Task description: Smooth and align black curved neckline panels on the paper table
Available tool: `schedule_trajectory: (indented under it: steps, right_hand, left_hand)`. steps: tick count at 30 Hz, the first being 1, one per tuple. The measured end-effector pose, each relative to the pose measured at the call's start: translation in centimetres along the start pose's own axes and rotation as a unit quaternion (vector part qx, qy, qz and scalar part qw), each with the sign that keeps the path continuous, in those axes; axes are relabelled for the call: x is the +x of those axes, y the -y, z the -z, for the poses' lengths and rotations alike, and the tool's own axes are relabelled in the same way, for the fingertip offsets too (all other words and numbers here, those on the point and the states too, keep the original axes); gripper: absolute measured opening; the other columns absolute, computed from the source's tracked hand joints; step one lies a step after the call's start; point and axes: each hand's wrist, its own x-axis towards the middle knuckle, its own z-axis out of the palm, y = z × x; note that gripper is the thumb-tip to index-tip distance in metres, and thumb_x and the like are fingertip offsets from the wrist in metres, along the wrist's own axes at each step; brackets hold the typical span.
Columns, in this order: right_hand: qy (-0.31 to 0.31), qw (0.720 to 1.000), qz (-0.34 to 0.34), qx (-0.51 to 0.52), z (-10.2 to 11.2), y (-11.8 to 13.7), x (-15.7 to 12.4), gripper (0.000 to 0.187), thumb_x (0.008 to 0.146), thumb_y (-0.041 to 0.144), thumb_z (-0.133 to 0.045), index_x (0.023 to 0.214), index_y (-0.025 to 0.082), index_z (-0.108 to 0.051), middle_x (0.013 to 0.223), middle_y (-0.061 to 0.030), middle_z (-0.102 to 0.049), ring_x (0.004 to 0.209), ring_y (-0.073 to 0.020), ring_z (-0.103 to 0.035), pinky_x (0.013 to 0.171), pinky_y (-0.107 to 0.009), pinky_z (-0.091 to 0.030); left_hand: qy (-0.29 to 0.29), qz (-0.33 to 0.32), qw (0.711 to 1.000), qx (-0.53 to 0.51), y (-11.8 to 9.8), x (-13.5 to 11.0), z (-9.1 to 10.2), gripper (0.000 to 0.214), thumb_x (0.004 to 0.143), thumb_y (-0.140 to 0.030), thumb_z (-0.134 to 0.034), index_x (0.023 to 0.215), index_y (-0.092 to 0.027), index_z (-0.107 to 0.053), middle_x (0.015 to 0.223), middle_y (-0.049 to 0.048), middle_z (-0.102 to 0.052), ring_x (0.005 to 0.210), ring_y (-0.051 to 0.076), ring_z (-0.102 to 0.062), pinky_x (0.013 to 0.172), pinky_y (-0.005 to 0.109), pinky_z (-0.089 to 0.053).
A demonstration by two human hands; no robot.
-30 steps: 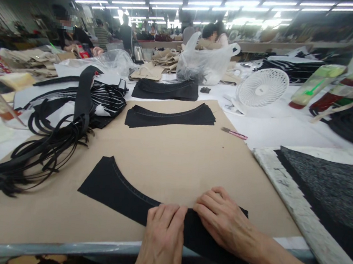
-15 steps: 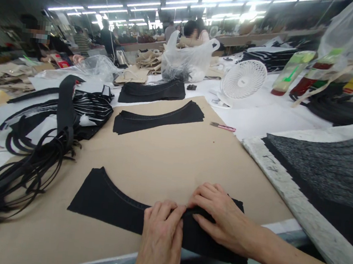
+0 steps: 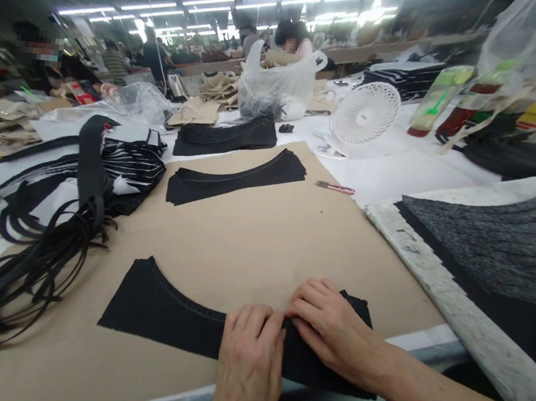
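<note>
A curved black fabric piece (image 3: 165,314) lies near the table's front edge, its concave side facing away from me. A stitched or folded band runs along that curve. My left hand (image 3: 252,355) presses on the middle of the piece, fingers together and bent over the curved edge. Close to its right, my right hand (image 3: 331,328) is closed on the same edge, thumb and fingertips gathered at the band. Its palm and wrist cover much of the fabric's right part. Exactly what lies under the fingertips is hidden.
Beyond lie black fabric pieces (image 3: 236,178), another black stack (image 3: 227,137) and pink-handled thread snips (image 3: 335,187). Black strips (image 3: 46,254) trail at left. A white fan (image 3: 366,114) and bottles (image 3: 439,100) stand behind. Grey-black layered fabric (image 3: 497,250) lies right. Co-workers (image 3: 292,37) are farther back.
The camera view has shifted slightly. Both hands stay at the fabric's curved edge; the right fingers have drawn in closer together, with the thumb now tucked by the fingertips.
</note>
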Motion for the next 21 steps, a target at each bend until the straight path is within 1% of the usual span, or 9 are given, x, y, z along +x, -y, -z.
schedule_trajectory:
  steps: [4,7,9,11,15,21]
  right_hand:
    - [-0.009,0.999,0.032,-0.030,-0.1,0.0,-0.2,0.021,0.092,0.005,-0.038,0.088,0.016,-0.056,0.089,-0.0059,-0.056,0.085,-0.0215,-0.045,0.081,-0.039,-0.033]
    - [-0.016,0.997,0.052,-0.053,-0.2,0.0,-0.3,0.023,0.093,0.005,-0.036,0.084,0.016,-0.055,0.087,-0.0057,-0.055,0.083,-0.0207,-0.045,0.082,-0.039,-0.033]
    - [-0.018,0.996,0.060,-0.068,-0.3,0.0,-0.3,0.025,0.093,0.005,-0.035,0.084,0.016,-0.055,0.086,-0.0055,-0.055,0.082,-0.0202,-0.046,0.082,-0.040,-0.033]
    - [-0.025,0.994,0.068,-0.080,-0.5,0.0,-0.4,0.026,0.093,0.005,-0.034,0.083,0.016,-0.056,0.085,-0.0053,-0.055,0.081,-0.0197,-0.046,0.083,-0.040,-0.033]
    - [-0.044,0.991,0.083,-0.090,-0.8,-0.1,-0.6,0.027,0.095,0.006,-0.033,0.086,0.016,-0.056,0.083,-0.0047,-0.054,0.079,-0.0192,-0.046,0.082,-0.040,-0.033]
    - [-0.042,0.991,0.081,-0.102,-0.8,-0.2,-0.6,0.026,0.095,0.007,-0.034,0.090,0.016,-0.058,0.084,-0.0045,-0.055,0.081,-0.0194,-0.047,0.085,-0.040,-0.033]
  left_hand:
    - [-0.024,-0.024,0.999,-0.014,0.6,-0.9,-0.3,0.025,0.092,-0.008,-0.044,0.105,-0.019,-0.062,0.090,0.0027,-0.064,0.085,0.017,-0.056,0.079,0.032,-0.039]
    - [-0.004,-0.032,0.999,-0.022,1.0,-1.5,-0.4,0.031,0.091,-0.006,-0.044,0.115,-0.018,-0.060,0.094,0.0042,-0.063,0.088,0.017,-0.056,0.082,0.032,-0.040]
    - [0.011,-0.036,0.999,-0.026,1.1,-1.7,-0.4,0.034,0.091,-0.006,-0.042,0.119,-0.017,-0.059,0.094,0.0054,-0.063,0.088,0.018,-0.056,0.081,0.033,-0.041]
    - [0.016,-0.040,0.999,-0.032,1.1,-1.7,-0.3,0.034,0.091,-0.007,-0.041,0.119,-0.016,-0.059,0.092,0.0061,-0.063,0.086,0.019,-0.056,0.078,0.033,-0.042]
    - [0.017,-0.029,0.999,-0.039,1.0,-1.3,0.1,0.032,0.091,-0.006,-0.041,0.114,-0.016,-0.060,0.086,0.0053,-0.062,0.081,0.018,-0.055,0.072,0.032,-0.043]
    - [0.031,-0.026,0.999,-0.023,0.9,-0.8,0.5,0.034,0.089,-0.003,-0.039,0.112,-0.015,-0.060,0.083,0.0048,-0.060,0.077,0.018,-0.053,0.069,0.032,-0.044]
